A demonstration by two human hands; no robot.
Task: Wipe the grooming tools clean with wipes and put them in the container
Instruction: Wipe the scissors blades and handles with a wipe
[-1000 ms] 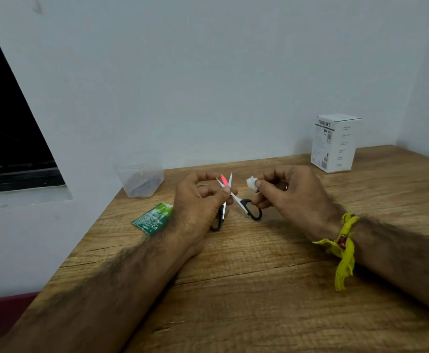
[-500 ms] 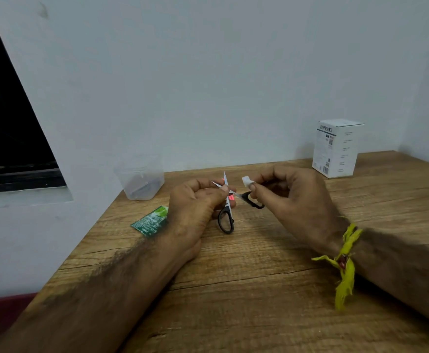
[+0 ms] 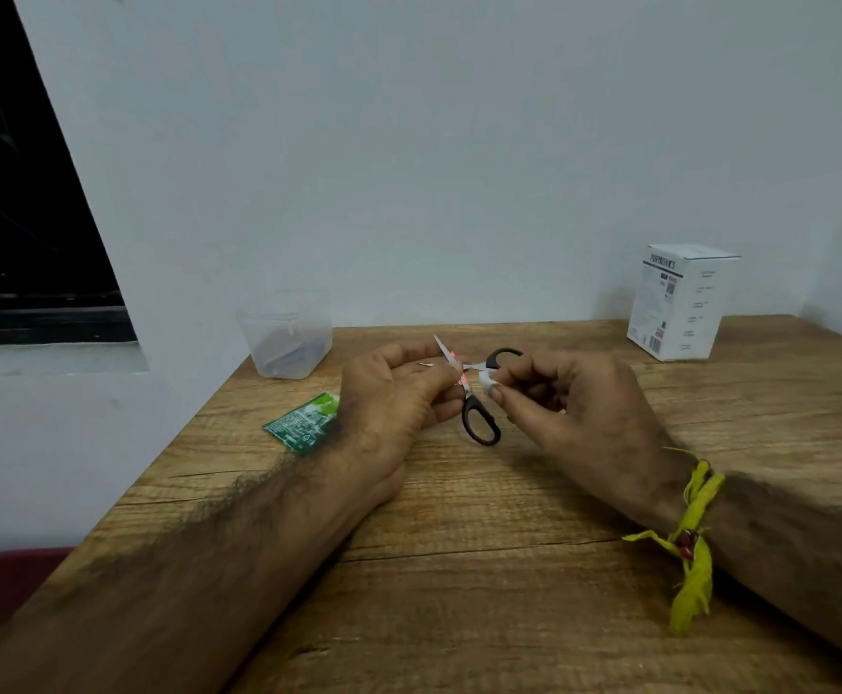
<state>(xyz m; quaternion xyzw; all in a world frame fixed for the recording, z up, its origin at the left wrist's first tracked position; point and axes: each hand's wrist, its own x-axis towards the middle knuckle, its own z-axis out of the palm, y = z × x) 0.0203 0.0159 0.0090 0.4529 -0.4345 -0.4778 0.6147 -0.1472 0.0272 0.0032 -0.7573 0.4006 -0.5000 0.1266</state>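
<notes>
While both forearms rest on the wooden table (image 3: 459, 593), the small scissors (image 3: 479, 418) are held just above its surface, near the middle, blades spread open. Left hand (image 3: 389, 418): fingers curled round the blades, pinching them near the pivot; one blade tip points up and back. Right hand (image 3: 574, 418): thumb and forefinger pinching a small white wipe (image 3: 488, 380) against the scissors beside the pivot; one black handle loop hangs below, the other shows above the fingers. Clear plastic container (image 3: 284, 338): upright at the table's back left edge, by the wall, contents indistinct. Green sachet (image 3: 304, 423): flat on the table, just beside the left wrist. White carton (image 3: 679, 303): upright, back right. Yellow thread band (image 3: 694, 533): tied at the right wrist
</notes>
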